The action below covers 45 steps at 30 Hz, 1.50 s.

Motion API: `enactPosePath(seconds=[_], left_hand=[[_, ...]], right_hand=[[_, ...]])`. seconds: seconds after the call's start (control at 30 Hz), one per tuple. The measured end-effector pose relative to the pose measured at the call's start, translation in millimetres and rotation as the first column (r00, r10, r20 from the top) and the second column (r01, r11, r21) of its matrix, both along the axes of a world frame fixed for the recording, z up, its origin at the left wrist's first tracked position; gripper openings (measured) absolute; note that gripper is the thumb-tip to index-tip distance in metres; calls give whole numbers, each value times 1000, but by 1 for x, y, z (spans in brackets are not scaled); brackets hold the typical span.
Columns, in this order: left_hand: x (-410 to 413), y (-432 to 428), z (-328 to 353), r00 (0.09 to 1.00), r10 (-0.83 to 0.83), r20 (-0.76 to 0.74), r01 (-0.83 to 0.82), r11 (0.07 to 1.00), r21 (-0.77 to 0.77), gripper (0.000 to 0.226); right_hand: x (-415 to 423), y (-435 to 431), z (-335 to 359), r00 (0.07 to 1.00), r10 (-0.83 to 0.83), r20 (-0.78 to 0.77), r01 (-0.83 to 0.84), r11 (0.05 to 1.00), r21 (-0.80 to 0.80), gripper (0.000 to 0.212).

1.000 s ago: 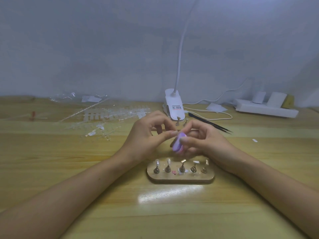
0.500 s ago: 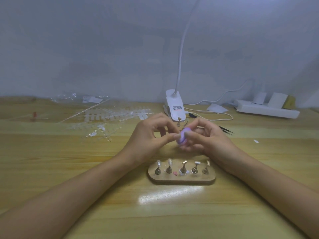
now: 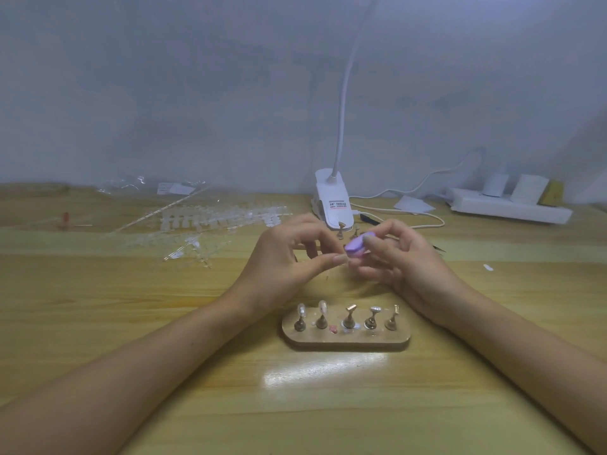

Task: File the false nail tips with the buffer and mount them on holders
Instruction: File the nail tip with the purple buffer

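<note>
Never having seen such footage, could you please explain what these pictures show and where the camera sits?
No machine here: a person works with two bare hands, and every picture comes from a camera worn on the head, looking down at a wooden table. The right hand grips a purple buffer; the left hand pinches something tiny against it, likely a nail tip. Nearer stands a base with five holders; the two leftmost seem to carry tips. Behind lie clear nail-tip strips, a white clip lamp and a power strip.

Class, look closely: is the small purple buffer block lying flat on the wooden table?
No, the right hand grips the purple buffer block, raised above the wooden table.
</note>
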State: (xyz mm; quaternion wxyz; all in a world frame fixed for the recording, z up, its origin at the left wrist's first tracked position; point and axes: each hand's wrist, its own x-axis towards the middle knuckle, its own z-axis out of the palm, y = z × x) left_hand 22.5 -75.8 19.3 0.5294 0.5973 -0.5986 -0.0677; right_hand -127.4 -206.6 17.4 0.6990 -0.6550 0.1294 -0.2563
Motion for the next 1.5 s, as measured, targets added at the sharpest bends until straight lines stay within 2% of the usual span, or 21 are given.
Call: enactPosePath(seconds=[0.1,0.2,0.33,0.43,0.57,0.67,0.77,0.87,0.97,1.07,1.2,1.27,1.4,1.5], left_hand=[[0,0,0,1000,17,-4,-17,1000,-10,14],[0,-1,1,1000,-9,-26,9,1000,-2,12],[0,0,1,1000,-8,-26,8,1000,-14,16],[0,-1,1,1000,-14,-26,14,1000,8,13],[1,-1,0,1000,6,-22,-6,1000,-7,16],[0,-1,1,1000,-11,-26,11,1000,4,16],[0,-1,1,1000,-9,-29,9,1000,-5,15],[0,-2,1,1000,-5,-31,5,1000,-10,17],[0,-2,0,999,-7,-35,7,1000,-16,16],[1,-3,0,999,7,-34,-8,1000,-14,16],[0,-2,0,999,10,-31,-11,999,-31,18],[0,-2,1,1000,14,-24,-14,999,-28,18],[1,-2,1,1000,12,-19,-13,1000,-27,19],[0,-2,1,1000,15,-18,-15,1000,-16,19]], right_hand=[[0,2,1,989,130,-73,-132,991,-26,21],[0,-1,1,999,49,-11,-48,998,37,18],[0,0,0,986,151,-76,-154,987,-42,20],[0,-2,-1,999,50,-8,-50,999,11,19],[0,0,-1,983,171,-66,-174,984,-43,19],[0,-2,0,997,71,-23,-70,997,6,21],[0,0,1,982,169,-83,-172,985,-31,21],[0,-1,0,997,69,-28,-69,998,5,20],[0,1,1,985,160,-65,-162,987,-21,21],[1,-1,0,997,73,-36,-73,997,0,21],[1,0,0,991,127,-51,-128,992,-8,23],[1,-1,-1,998,51,-31,-50,999,20,24],[2,1,-1,990,137,-45,-138,990,-24,24],[0,0,-1,1000,22,7,-22,1000,-5,24]])
